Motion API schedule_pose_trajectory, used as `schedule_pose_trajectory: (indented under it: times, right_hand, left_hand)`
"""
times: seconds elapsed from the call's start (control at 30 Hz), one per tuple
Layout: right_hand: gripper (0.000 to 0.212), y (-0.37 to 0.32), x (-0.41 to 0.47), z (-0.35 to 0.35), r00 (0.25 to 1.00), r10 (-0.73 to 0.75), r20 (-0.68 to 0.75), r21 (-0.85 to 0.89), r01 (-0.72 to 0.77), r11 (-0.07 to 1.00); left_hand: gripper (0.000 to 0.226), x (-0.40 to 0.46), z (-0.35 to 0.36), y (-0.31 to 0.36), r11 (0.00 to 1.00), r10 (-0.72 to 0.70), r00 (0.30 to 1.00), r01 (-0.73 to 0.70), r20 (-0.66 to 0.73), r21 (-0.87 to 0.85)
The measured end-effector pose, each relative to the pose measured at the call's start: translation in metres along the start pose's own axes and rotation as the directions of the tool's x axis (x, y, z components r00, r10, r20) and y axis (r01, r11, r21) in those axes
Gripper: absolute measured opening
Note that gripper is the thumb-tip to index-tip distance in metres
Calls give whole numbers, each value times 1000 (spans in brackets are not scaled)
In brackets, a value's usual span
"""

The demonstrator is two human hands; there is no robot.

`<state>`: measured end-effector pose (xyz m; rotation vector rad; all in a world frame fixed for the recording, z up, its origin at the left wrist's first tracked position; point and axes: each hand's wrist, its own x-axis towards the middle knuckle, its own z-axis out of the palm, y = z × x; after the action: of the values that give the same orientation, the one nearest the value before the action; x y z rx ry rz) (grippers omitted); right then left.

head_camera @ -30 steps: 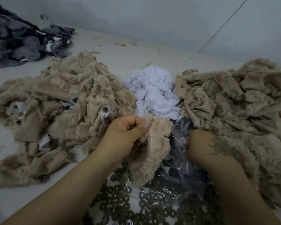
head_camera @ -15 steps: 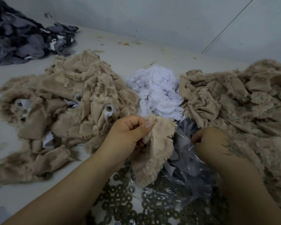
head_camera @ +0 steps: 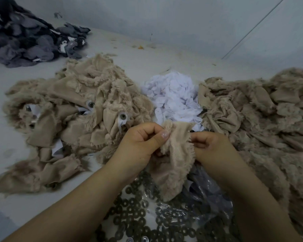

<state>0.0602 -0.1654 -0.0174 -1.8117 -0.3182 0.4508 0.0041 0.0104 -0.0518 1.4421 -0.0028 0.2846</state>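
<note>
Pinching beige plush piece (head_camera: 175, 154) both sides: our left hand (head_camera: 140, 147) clamps top fold under thumb, our right hand (head_camera: 212, 147) nips frayed right edge. Piece hangs over washers (head_camera: 138, 215), near white scraps (head_camera: 173, 98). We judge it light, limp; hold woven backing, not shedding fur.

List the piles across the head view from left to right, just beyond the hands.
Heap of beige plush fabric pieces with plastic eyes, small heap of white fabric scraps, second heap of beige plush fabric.

Just pinching a tan plush piece (head_camera: 175, 159) between left hand (head_camera: 138, 145) and right hand (head_camera: 212, 147), with white scraps (head_camera: 173, 98) just beyond the grip, dark washers (head_camera: 133, 215) right under it.
</note>
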Motion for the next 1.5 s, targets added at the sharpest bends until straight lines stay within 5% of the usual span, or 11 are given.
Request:
schedule_pose_trajectory:
  times: [0.07, 0.17, 0.77, 0.9, 1.03, 1.1, 1.33, 1.5]
  right_hand:
    - [20, 0, 1, 6, 996, 61, 57, 244, -73, 967]
    - [20, 0, 0, 12, 997, 64, 43, 358, -75, 931]
    - [10, 7, -3, 18, 981, -173, -89, 193, 187, 963]
    - [37, 3, -5, 20, 983, -137, -120, 272, 165, 948]
    - [77, 0, -8, 26, 966, -212, -146, 88, 226, 970]
    - [84, 0, -8, 28, 972, -163, -171, 147, 189, 971]
    - [16, 7, -3, 25, 969, -101, -224, 254, 158, 954]
    - [11, 9, 0, 24, 970, -93, -225, 312, 162, 936]
  left_hand:
    - [18, -1, 1, 1, 999, 18, 1000, -17, -18, 42]
    - [19, -2, 2, 2, 995, 56, 998, -53, -33, 85]
    - [12, -3, 7, 7, 971, 103, 993, -89, -53, 221]
    - [20, -2, 5, 10, 933, 171, 983, -139, -67, 333]
    - [19, -4, 7, 12, 860, 221, 975, -182, -26, 476]
    - [20, -4, 8, 11, 855, 212, 977, -178, -15, 487]
    - [12, -4, 6, 12, 993, 23, 999, -17, -46, 119]
    - [19, -4, 9, 12, 998, -13, 999, 15, -44, 62]
